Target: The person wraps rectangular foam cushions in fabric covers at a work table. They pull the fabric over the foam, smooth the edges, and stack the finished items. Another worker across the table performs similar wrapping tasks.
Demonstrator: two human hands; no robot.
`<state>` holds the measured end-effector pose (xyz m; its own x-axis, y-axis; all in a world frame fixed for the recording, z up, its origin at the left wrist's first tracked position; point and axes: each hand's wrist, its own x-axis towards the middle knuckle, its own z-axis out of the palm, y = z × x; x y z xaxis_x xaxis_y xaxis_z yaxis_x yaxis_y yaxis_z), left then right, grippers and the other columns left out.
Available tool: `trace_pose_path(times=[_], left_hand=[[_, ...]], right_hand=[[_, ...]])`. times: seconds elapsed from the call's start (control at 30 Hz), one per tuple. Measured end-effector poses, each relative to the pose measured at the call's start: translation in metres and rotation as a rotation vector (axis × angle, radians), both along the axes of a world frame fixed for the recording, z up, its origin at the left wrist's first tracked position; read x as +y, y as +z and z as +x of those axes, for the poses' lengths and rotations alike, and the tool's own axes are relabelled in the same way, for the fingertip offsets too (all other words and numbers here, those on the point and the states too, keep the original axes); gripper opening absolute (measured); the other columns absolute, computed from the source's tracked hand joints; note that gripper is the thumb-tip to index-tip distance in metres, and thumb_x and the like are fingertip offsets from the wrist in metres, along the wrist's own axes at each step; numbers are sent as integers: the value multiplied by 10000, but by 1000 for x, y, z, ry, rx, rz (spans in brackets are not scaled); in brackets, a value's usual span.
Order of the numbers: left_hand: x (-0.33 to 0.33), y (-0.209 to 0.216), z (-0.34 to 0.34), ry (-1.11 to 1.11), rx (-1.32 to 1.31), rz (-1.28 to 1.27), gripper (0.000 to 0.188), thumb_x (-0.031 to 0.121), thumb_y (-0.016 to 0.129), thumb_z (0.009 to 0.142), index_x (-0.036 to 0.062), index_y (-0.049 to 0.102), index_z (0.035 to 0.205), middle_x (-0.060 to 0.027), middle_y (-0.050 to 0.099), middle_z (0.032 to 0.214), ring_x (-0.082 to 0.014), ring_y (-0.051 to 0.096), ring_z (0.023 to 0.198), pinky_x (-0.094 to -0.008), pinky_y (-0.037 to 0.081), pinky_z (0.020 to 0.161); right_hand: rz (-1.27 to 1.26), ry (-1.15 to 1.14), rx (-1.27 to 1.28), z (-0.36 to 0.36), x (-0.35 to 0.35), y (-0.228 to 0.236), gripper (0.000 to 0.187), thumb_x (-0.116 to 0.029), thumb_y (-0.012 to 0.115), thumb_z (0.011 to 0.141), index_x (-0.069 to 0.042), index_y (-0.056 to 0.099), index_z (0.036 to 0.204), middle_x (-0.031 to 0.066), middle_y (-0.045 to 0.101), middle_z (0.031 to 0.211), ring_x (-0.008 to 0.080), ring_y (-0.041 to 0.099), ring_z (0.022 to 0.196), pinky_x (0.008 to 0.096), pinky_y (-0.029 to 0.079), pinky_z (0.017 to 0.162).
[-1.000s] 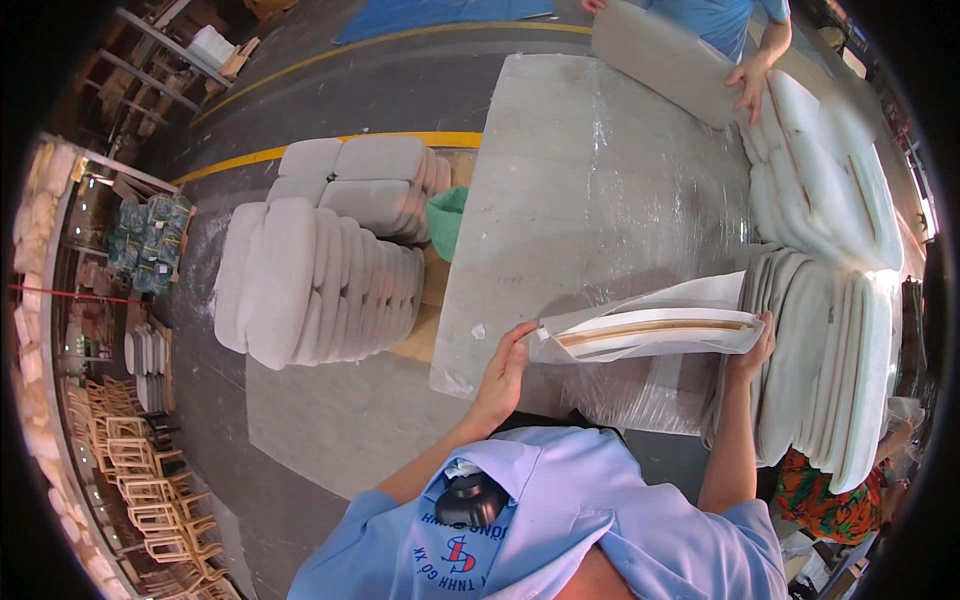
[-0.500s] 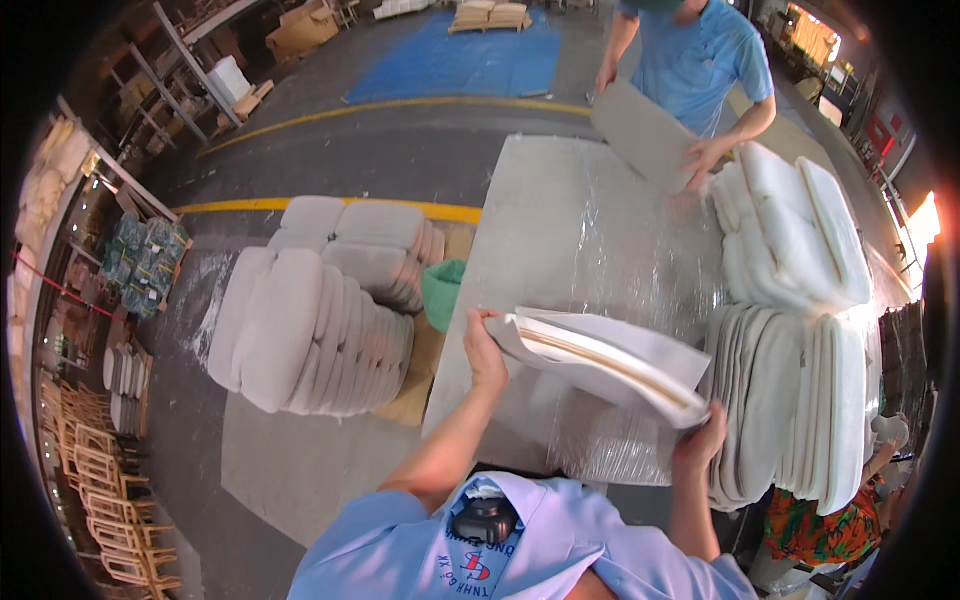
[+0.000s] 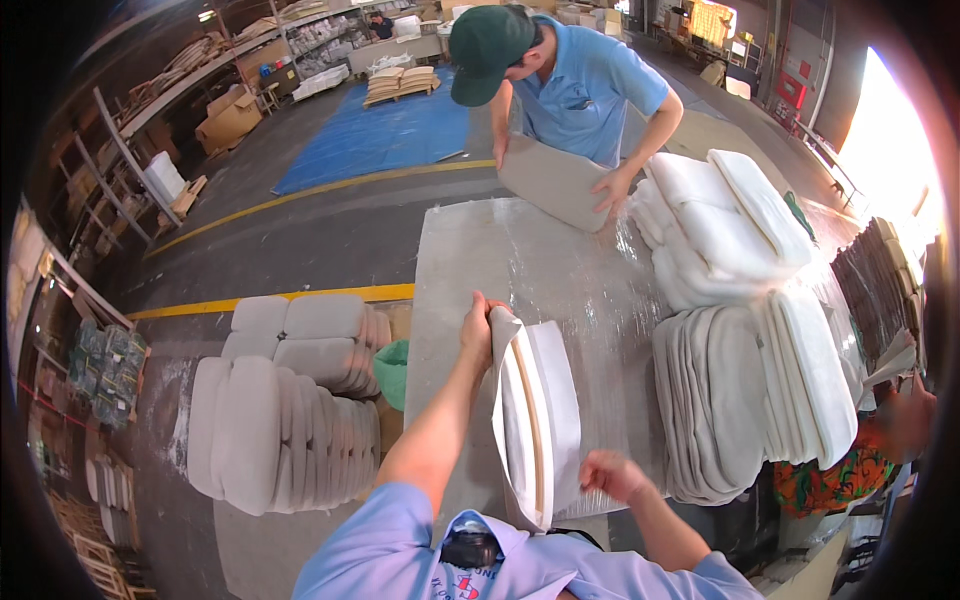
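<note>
A grey cushion cover stands on its edge over the near part of the table, its open side showing a white inside and a tan strip along its length. Its far end is gripped by my left hand, fingers wrapped round the fabric. My right hand is off the cover, just right of its near end, with fingers curled and nothing visible in them. Opposite me, a co-worker in a dark green cap holds a grey cushion in both hands above the table's far edge.
The plastic-covered table lies before me. Grey covers and white pads are piled on its right. Several grey cushions stand stacked at left, beside a green bag. Another person in patterned clothing is at far right.
The cushion cover has turned from crosswise to lengthwise. My right hand has let go of its end; my left keeps its grip. The co-worker's cushion has tilted flatter.
</note>
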<state>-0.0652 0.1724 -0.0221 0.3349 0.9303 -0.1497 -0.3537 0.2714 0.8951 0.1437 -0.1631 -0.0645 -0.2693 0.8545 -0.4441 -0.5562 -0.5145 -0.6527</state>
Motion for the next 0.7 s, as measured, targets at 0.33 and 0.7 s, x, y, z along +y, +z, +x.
trace_pose_path(times=[0.33,0.7], left_hand=[[30,-28,-7,-20,8,-16,608,530,344,1149,29,684,1095,-112,704,1010,-193,635,926,-367,536,854],[77,-66,6,177,261,45,563,515,350,1148,29,566,1332,-74,593,1173,-196,557,1075,-377,473,994]], right_hand=[[265,-307,-408,-12,287,43,487,-493,459,1135,-79,639,1317,87,684,1264,207,620,1187,410,477,1019],[322,-10,-471,-102,396,25,836,-752,231,1077,-128,556,1529,51,595,1310,199,535,1154,358,420,1093]])
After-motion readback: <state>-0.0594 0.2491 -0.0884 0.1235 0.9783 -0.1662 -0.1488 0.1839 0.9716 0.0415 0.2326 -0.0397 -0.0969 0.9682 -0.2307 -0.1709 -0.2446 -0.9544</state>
